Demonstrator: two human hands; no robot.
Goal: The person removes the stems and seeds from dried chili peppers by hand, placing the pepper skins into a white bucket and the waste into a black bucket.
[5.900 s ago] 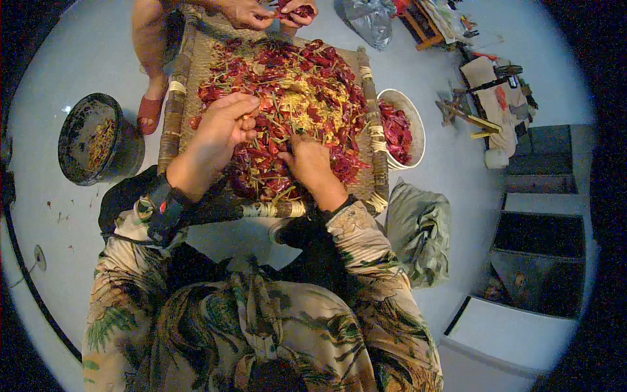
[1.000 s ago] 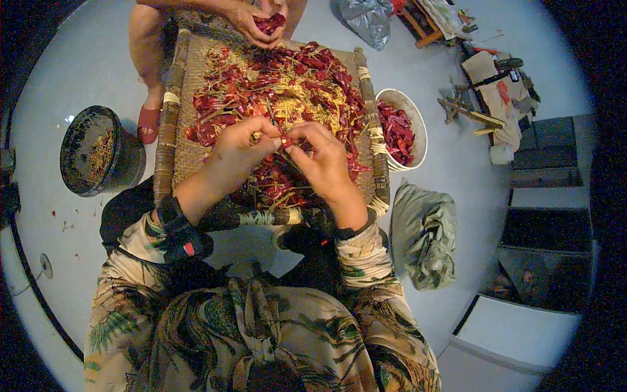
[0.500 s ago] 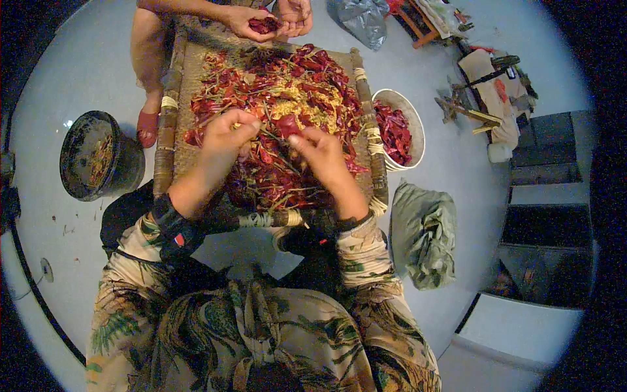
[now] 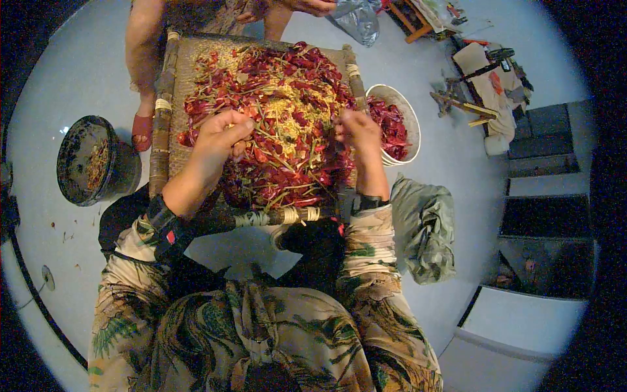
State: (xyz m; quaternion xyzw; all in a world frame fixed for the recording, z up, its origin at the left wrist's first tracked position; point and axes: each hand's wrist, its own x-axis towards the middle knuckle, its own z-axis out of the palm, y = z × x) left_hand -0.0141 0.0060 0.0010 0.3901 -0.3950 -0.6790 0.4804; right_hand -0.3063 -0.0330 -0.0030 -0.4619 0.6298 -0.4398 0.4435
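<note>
A heap of dried red chilies (image 4: pixel 294 176), mixed with stems and yellow seeds (image 4: pixel 287 108), covers a woven tray with a wooden frame (image 4: pixel 162 124) in front of me. Over the heap's left side is my left hand (image 4: pixel 222 138), thumb and fingertips pinched together; whatever lies between them is too small to make out. My right hand (image 4: pixel 360 132) hovers at the heap's right edge, close to the white bucket. Its fingers are curled in, and their grip is hidden. The white bucket (image 4: pixel 411 124) holds more red chilies (image 4: pixel 386 127).
On the left floor stands a black bucket (image 4: pixel 134 166) with stems and scraps inside. A green sack (image 4: pixel 423 228) lies at the right. Across the tray is another person, with a hand (image 4: pixel 313 6) at the top edge near a grey plastic bag (image 4: pixel 358 23).
My hands have moved apart: the right went rightward toward the white bucket, and the red chili between them no longer shows. The other person's hands have shifted up, one of them rightward.
</note>
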